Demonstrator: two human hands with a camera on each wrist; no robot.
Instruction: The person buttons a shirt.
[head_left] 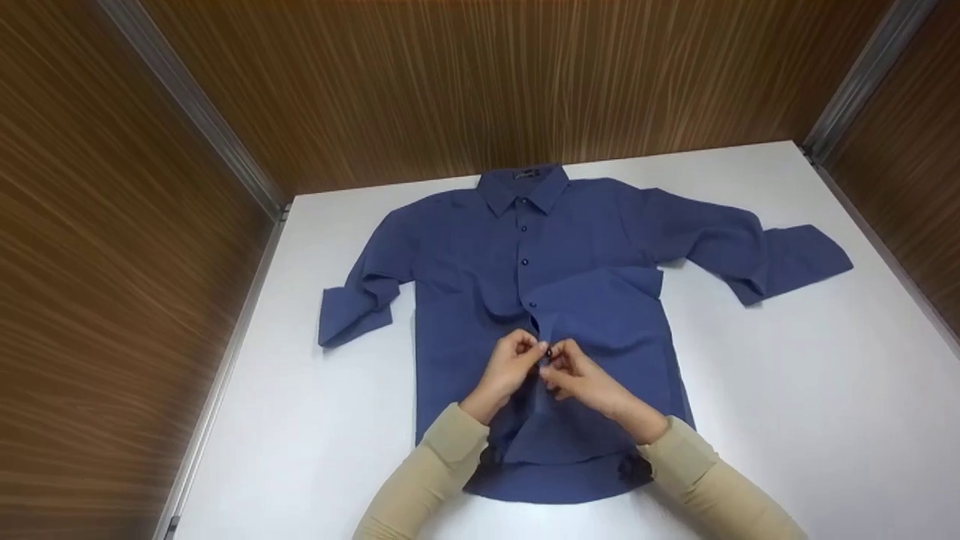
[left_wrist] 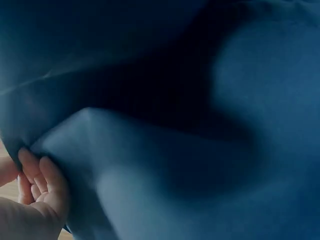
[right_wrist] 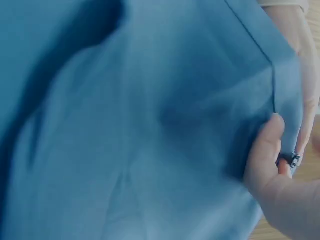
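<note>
A dark blue long-sleeved shirt (head_left: 465, 247) lies front up with its collar away from me. Both hands meet at the lower part of its front opening, around a small dark button (head_left: 548, 352). My left hand (head_left: 504, 371) pinches the placket edge just left of that button. From the other side, my right hand (head_left: 589, 382) grips the opposite edge, thumb and fingers bent round the cloth. In the right wrist view the shiny button (right_wrist: 295, 160) shows at the fabric's edge by the fingertips. The buttonhole cannot be made out.
The shirt rests on a white table (head_left: 247, 420). Its sleeves spread out to both sides, with a folded left-hand cuff (head_left: 349, 315) and the other sleeve end (head_left: 806, 259). Wood-grain panels (head_left: 480, 82) stand behind and at both sides. Several buttons above the hands run along the placket.
</note>
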